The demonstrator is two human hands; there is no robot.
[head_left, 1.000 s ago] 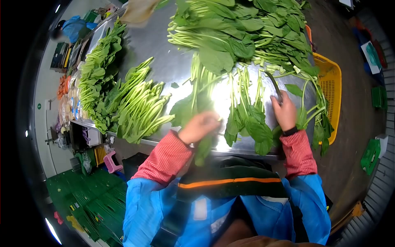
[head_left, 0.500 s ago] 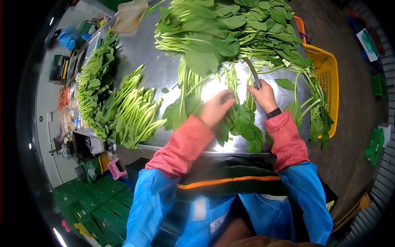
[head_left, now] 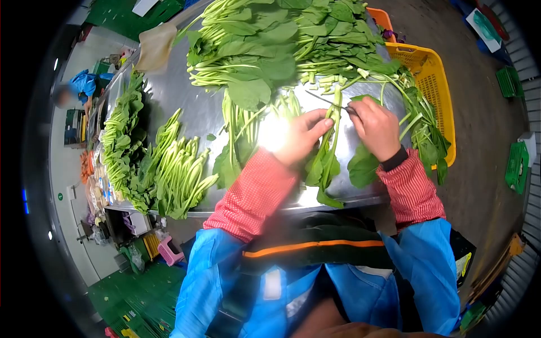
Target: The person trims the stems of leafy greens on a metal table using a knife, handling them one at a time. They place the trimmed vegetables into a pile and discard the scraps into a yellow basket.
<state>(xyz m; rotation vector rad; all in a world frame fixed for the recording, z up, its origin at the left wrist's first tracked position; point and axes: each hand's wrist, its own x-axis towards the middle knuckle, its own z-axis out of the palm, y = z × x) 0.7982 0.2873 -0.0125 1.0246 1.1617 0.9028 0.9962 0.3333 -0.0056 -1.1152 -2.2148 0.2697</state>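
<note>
My left hand point(head_left: 304, 135) is closed on a leafy green stalk point(head_left: 327, 160), its leaves hanging toward the table's near edge and its pale stem pointing away from me. In my right hand point(head_left: 378, 128) is a knife point(head_left: 324, 99) with a thin dark blade. The blade lies across the stem just beyond my left fingertips. Small cut stem ends point(head_left: 324, 83) lie past the blade. Left of my left hand, a small bunch of greens point(head_left: 234, 121) rests on the metal table point(head_left: 194, 93), partly washed out by glare.
Large piles of leafy greens point(head_left: 242, 48) cover the far side. More bunches point(head_left: 177, 169) lie at the left. A yellow crate point(head_left: 442, 93) stands against the right edge, with greens drooping over it. A person in blue point(head_left: 83, 84) is at the far left.
My left hand has taken hold of a stalk and drawn it upright. The knife has swung from pointing away to lying across the stem. The whole view has shifted slightly.
</note>
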